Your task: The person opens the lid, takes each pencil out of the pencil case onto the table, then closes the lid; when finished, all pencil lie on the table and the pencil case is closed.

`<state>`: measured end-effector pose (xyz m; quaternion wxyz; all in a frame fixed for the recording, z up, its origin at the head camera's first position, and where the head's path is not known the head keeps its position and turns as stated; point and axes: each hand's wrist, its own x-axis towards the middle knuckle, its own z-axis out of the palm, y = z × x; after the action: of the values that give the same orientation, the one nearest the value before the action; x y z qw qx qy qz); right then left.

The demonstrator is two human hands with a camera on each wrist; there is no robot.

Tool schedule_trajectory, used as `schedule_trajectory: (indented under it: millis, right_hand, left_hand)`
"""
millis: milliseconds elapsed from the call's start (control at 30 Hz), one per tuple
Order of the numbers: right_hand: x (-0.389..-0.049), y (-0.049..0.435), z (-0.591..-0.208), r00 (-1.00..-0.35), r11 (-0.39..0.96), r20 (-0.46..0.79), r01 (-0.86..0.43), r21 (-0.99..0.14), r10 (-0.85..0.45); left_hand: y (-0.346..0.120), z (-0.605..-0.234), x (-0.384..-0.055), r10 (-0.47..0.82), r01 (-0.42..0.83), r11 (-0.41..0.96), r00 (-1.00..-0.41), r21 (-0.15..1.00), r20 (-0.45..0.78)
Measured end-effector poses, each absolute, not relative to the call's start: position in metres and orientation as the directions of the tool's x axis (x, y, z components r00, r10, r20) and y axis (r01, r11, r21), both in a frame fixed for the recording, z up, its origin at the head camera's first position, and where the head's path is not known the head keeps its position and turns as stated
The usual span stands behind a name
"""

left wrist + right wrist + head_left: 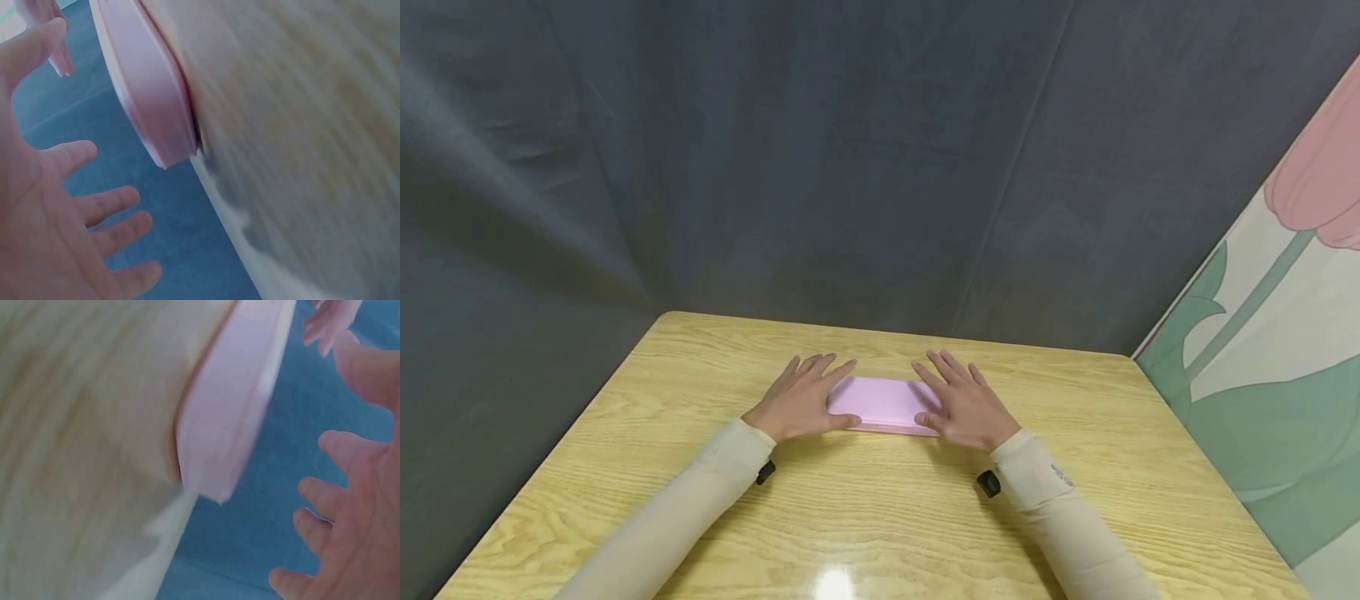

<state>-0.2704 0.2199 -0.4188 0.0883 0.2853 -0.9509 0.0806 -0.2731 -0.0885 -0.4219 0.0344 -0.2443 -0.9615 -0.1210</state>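
Observation:
A flat pink box with a rim along its near edge lies on the wooden table, between the two hands. In the head view my left hand hovers over its left end, fingers spread, and my right hand does likewise at the right end. The left wrist view shows a gap between the spread left fingers and the pink box. Fingers apart, the right hand also stands clear of the pink box in the right wrist view. Neither hand holds anything.
The pale wood-grain table reaches back to a dark blue-grey curtain. To the right hangs a flower-patterned cloth. Small black devices sit under both wrists, one at the left cuff and one at the right.

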Motion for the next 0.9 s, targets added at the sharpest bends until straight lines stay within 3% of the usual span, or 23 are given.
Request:
schedule_trajectory:
  millis: [533,900]
  right_hand:
    - [-0.271,0.193,-0.431,-0.786,0.786,0.111,-0.616,-0.053,-0.608]
    - [-0.269,0.186,-0.434,-0.761,0.776,0.176,-0.63,0.027,-0.624]
  left_hand:
    - [-0.084,-0.431,-0.271,0.54,0.536,0.805,-0.839,0.256,0.059]
    - [-0.085,-0.434,-0.276,0.558,0.54,0.748,-0.826,0.387,0.073]
